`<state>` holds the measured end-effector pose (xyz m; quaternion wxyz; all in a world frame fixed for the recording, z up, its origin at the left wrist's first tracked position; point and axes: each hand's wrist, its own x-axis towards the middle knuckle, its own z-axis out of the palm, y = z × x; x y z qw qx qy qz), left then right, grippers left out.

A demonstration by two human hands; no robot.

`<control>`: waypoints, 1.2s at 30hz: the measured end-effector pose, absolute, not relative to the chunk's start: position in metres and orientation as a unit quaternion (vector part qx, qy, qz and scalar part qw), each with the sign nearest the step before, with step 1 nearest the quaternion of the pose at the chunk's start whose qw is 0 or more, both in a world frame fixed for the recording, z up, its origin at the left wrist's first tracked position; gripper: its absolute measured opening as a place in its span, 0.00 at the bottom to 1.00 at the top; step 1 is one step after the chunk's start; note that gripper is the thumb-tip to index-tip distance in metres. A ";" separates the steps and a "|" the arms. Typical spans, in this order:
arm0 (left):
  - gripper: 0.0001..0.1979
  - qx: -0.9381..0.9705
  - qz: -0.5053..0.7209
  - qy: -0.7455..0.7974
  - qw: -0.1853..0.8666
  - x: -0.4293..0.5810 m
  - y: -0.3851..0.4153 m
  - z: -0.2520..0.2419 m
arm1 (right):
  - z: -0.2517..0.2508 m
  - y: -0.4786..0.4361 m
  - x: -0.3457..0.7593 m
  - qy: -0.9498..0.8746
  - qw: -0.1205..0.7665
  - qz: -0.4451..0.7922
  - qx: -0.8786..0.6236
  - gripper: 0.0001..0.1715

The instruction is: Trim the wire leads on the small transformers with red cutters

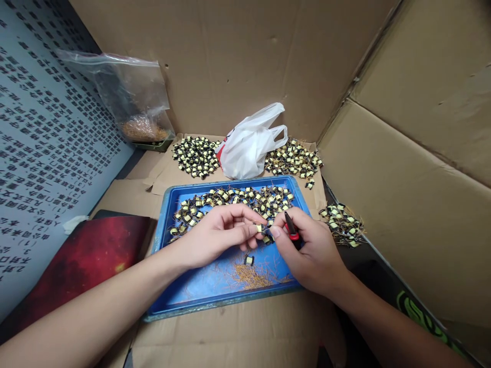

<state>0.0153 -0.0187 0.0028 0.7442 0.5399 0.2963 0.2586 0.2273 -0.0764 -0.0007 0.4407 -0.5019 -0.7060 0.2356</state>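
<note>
"Holding what was the left hand, and where?"

"One small yellow-and-black coil, pinched between thumb and fingers. It was above the blue tray, toward 2 o'clock, all readings taken from the tray's middle."

"And the right hand?"

"At 3 o'clock, curled round a red-and-black tool, dark tip pointing up toward 11. Thumb and forefinger were just beside the coil's pins; whether they touched them, I could not tell."

"What did the tray contain?"

"Similar coils with orange wires, in a heap from 10 to 2 o'clock. A single coil lay apart near 4, with loose wire bits near 5."

"What was recorded outside it?"

"A white plastic bag stood at 12, between a coil pile at 11 and a second pile at 1. A third pile lay near 3. Farther out at 11 stood a clear zip bag."
</note>
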 end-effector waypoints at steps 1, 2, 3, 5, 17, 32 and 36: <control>0.12 0.544 0.257 0.301 0.740 0.016 -0.019 0.003 | -0.001 -0.076 0.227 -0.708 0.439 0.234 -0.502 0.09; 0.12 0.548 0.254 0.306 0.736 0.016 -0.019 0.002 | -0.001 -0.076 0.227 -0.710 0.438 0.230 -0.502 0.09; 0.12 0.552 0.250 0.314 0.731 0.017 -0.020 0.002 | -0.001 -0.076 0.227 -0.712 0.436 0.224 -0.502 0.09; 0.12 0.558 0.242 0.331 0.722 0.018 -0.021 0.003 | -0.001 -0.076 0.226 -0.721 0.434 0.206 -0.500 0.09; 0.16 0.550 0.248 0.364 0.710 0.022 -0.024 0.004 | -0.014 -0.078 0.229 -0.798 0.415 0.154 -0.409 0.10; 0.12 0.540 0.307 0.365 0.694 0.018 -0.013 0.005 | -0.006 -0.076 0.231 -0.752 0.450 0.166 -0.452 0.06; 0.15 0.535 0.288 0.298 0.736 0.018 -0.018 0.005 | -0.004 -0.074 0.231 -0.690 0.460 0.265 -0.493 0.04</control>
